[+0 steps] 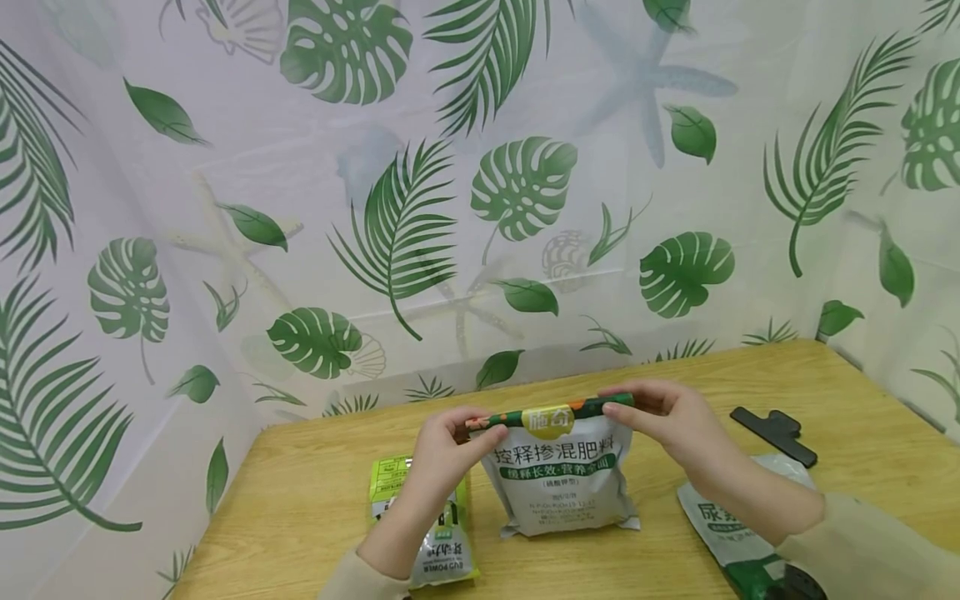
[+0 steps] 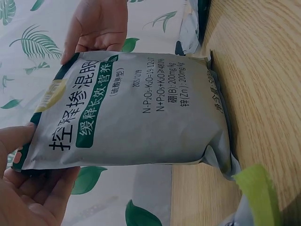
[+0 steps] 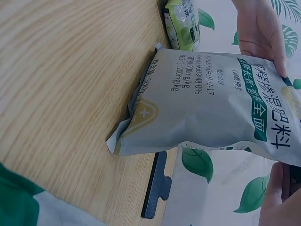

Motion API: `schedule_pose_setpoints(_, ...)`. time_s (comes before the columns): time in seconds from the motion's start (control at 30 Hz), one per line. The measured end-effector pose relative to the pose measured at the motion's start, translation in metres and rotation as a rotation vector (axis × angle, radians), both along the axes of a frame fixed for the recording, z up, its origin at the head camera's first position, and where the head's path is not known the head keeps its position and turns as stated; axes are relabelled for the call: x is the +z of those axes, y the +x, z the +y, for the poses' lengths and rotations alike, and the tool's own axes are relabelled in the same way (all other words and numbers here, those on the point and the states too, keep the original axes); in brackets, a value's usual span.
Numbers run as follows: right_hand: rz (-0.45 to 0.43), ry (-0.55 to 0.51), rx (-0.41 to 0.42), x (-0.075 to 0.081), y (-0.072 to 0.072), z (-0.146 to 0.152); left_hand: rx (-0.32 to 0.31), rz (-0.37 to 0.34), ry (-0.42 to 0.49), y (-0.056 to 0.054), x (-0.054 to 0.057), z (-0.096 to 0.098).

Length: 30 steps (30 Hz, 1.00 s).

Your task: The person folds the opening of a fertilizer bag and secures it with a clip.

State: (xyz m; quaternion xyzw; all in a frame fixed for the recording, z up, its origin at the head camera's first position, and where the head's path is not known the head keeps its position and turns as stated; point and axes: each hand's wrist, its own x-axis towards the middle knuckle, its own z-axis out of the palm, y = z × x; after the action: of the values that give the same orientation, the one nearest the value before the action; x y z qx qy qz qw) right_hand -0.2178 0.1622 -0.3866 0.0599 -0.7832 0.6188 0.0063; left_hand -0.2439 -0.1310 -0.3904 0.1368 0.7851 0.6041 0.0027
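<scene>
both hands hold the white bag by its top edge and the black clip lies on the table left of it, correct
The side is wrong: in the head view, the black clip lies on the table to the right of the white bag. The left hand and right hand do hold its top edge.

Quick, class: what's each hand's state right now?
Left hand: closed, holding the middle bag by its top.
Right hand: closed, holding the same bag's top.
</scene>
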Motion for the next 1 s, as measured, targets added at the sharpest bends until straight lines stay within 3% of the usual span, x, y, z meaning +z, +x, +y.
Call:
schedule_pose_setpoints(0.47, -0.006, -0.011, 0.018, 0.0, -0.006, -0.004, 0.049, 0.069, 0.005, -0.006, 0.004, 0.004)
schedule_pose_setpoints(0.77, 0.012, -0.012, 0.019, 0.003, -0.006, -0.015, 0.041, 0.097, -0.023, -0.003, 0.007, 0.007)
schedule_pose_setpoints(1.0, 0.003, -0.033, -0.013, 0.003, -0.006, -0.018, 0.006, 0.137, -0.058, -0.009, 0.005, 0.01)
